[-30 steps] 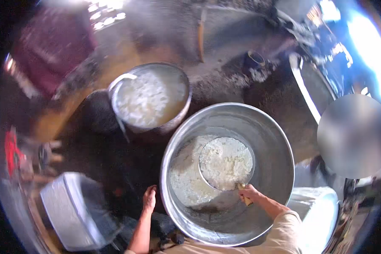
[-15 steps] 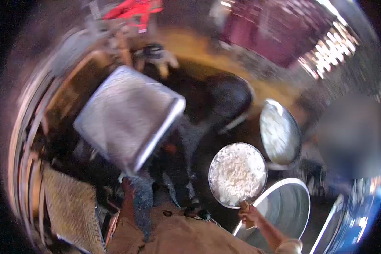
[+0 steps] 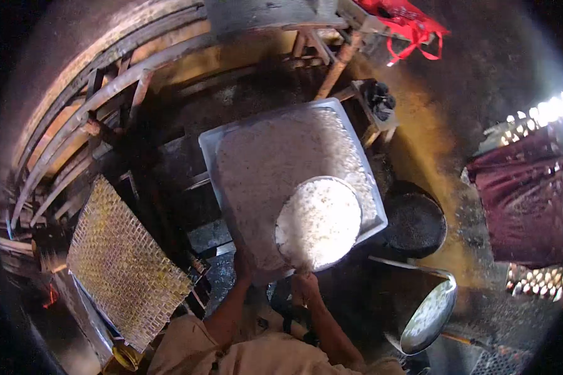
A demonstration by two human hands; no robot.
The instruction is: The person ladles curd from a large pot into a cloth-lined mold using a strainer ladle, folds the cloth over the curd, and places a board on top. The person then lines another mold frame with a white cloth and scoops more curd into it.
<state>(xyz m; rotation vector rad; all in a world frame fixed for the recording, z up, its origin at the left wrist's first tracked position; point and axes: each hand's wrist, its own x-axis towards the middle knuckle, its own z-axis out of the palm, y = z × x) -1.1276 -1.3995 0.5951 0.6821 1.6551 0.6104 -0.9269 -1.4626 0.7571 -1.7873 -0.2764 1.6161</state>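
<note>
A round ladle-like strainer, heaped with white, lumpy food, is over the near right part of a white rectangular tub. My right hand is wrapped round its handle at the tub's near edge. The tub holds a broad layer of pale, grainy food, brightly lit along its right side. My left hand is at the tub's near edge, left of the handle; its fingers are in shadow and hard to make out.
A woven mat lies at the left. Right of the tub are a dark round pan and a metal pot with whitish contents. Wooden beams, a red bag and a maroon cloth stand further off.
The view has turned left, away from the large metal pot. My right hand has lifted the loaded strainer out of that pot and carried it over the tub. My left hand has reached the tub's edge.
</note>
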